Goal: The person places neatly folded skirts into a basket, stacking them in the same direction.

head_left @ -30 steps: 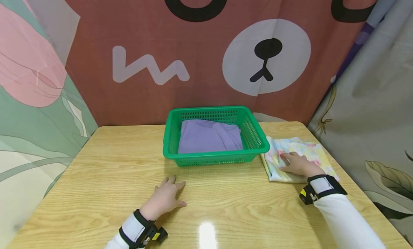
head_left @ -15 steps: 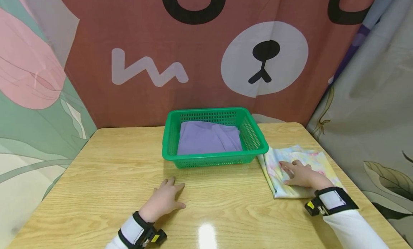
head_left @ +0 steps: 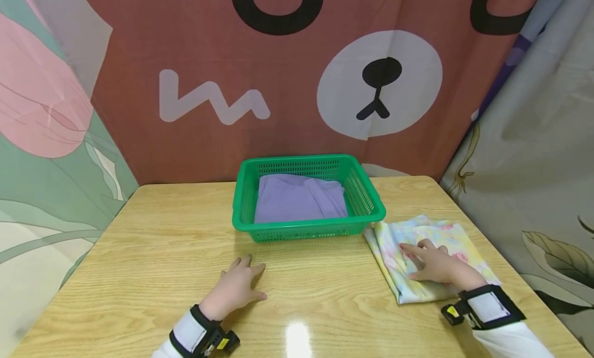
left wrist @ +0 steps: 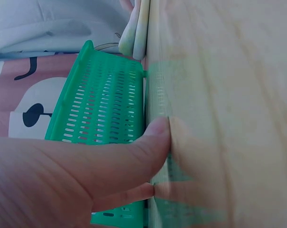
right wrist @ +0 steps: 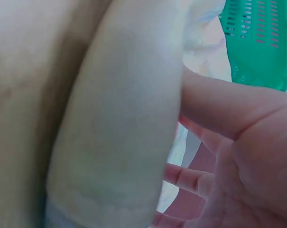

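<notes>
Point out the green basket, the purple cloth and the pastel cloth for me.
Green basket [head_left: 306, 233], head view: front wall.
Purple cloth [head_left: 298, 199], head view: middle of its top.
Pastel cloth [head_left: 437, 231], head view: far part of its top.

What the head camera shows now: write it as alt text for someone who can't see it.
A person's right hand rests on a folded pastel cloth on a wooden table. Beside it, a green basket holds a folded purple cloth; the left hand rests, spread, on the table.
</notes>
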### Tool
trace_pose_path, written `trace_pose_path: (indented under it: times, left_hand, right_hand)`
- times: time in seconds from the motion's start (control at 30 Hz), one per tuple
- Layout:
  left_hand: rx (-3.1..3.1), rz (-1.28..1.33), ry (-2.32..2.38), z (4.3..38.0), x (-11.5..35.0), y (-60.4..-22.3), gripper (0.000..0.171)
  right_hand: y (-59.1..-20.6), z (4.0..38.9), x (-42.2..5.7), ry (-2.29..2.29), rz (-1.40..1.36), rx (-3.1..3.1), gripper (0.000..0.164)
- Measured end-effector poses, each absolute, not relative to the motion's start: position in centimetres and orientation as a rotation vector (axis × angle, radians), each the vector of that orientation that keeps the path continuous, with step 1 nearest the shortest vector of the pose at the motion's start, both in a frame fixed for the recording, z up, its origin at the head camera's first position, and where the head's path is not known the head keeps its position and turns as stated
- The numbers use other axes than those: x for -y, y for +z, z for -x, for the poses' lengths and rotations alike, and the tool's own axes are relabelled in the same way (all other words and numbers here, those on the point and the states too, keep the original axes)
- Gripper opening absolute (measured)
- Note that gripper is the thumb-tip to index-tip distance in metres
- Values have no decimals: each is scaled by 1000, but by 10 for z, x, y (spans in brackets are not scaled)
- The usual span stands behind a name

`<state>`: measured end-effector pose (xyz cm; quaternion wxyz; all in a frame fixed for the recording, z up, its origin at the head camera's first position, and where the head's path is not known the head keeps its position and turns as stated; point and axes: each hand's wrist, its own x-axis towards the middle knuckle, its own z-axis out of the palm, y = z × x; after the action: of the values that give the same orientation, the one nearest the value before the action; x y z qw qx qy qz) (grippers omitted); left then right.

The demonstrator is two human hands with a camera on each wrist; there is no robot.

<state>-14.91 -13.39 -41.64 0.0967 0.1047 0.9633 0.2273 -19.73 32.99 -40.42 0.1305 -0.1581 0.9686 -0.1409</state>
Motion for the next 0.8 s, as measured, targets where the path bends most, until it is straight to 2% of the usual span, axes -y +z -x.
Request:
trace_pose_path:
  times: [0.8]
  left_hand:
    - [-2872,-327,674,149,137,-419,67]
  right_hand:
    - [-403,164,-271,-437,554,-2779,77]
